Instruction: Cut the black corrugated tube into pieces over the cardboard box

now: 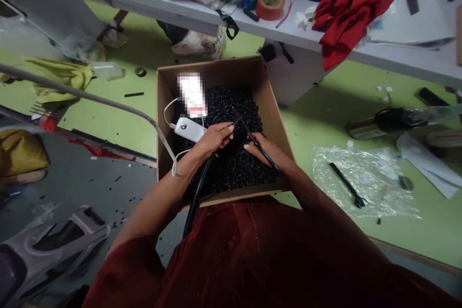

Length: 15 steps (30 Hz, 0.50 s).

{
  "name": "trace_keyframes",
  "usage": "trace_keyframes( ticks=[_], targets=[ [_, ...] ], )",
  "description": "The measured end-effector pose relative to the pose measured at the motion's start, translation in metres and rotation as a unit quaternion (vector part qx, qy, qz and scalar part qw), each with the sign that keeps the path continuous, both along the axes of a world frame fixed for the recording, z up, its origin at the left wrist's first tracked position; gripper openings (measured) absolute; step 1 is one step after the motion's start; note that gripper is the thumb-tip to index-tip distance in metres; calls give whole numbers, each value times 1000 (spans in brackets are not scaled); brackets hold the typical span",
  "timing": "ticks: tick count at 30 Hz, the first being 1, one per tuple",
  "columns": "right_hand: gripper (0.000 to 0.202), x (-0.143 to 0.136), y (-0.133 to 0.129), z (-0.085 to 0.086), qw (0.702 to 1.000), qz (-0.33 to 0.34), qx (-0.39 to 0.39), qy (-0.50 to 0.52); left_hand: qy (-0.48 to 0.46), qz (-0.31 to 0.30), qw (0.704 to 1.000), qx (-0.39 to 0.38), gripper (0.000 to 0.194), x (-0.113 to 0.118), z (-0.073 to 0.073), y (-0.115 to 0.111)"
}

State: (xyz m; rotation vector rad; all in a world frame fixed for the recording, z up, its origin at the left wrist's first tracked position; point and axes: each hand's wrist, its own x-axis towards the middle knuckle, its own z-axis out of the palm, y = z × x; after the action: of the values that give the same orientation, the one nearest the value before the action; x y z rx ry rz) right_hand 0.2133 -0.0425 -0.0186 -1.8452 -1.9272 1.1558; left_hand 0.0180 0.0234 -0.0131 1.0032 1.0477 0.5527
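Well inside the carton's rim, both hands hold slim dark pieces.

Thin black piece pinched in my left hand; slim dark tool slanted across my right hand, heaped black bits below.

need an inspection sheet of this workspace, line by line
Surface: green top, small scraps on it
Work items: cardboard box with many small black pieces
Clutter: clear plastic bearing a dark slim item; blurred white item and white device in box
Hands: left hand pinches a thin dark piece, right hand holds a long dark tool
Cables: white cable in box; grey cord over its left wall; ribbed black tube over its near edge
Surroundings: white shelf with orange tape roll, red cloth
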Motion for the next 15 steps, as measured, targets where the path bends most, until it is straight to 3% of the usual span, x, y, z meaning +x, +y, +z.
trace_keyframes(
  ticks=[5, 15],
  targets=[
    [36, -1, 0, -2, 999, 23, 32, -16, 0, -9, 1000, -2, 17, 0, -2, 0],
    [22, -2, 2, 0, 995, 27, 6, -98, 15, -6, 999, -37, 18, 7, 5, -5]
  ],
)
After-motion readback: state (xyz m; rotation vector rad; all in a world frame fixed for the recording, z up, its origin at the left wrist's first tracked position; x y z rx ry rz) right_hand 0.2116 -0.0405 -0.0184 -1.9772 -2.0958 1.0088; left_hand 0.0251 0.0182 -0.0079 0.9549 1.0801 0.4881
